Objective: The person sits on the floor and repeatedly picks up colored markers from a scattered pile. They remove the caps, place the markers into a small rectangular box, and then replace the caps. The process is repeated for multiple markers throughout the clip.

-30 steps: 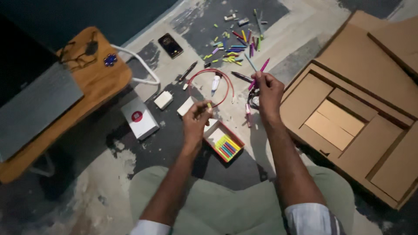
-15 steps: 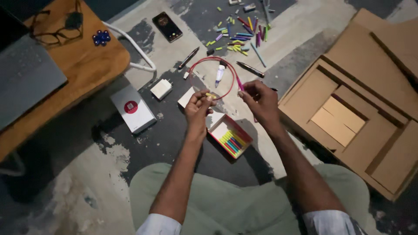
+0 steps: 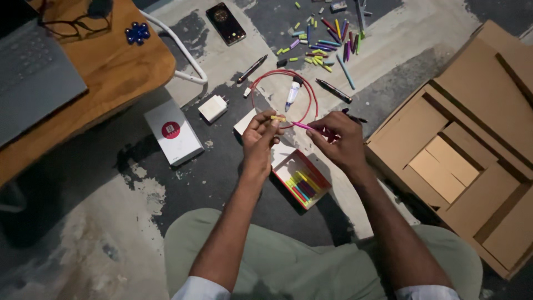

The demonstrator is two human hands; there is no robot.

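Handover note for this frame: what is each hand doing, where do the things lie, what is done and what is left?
Left hand: pinches a yellow cap at its fingertips.
Right hand: holds a pink pen, its tip pointing at the cap.
Both hover above the small red box on the floor, which is open with several coloured pens inside.
Done: some pens are boxed.
Left: many loose pens and caps lie scattered farther out, beyond the red cable loop.
Cardboard packaging sits to the right.
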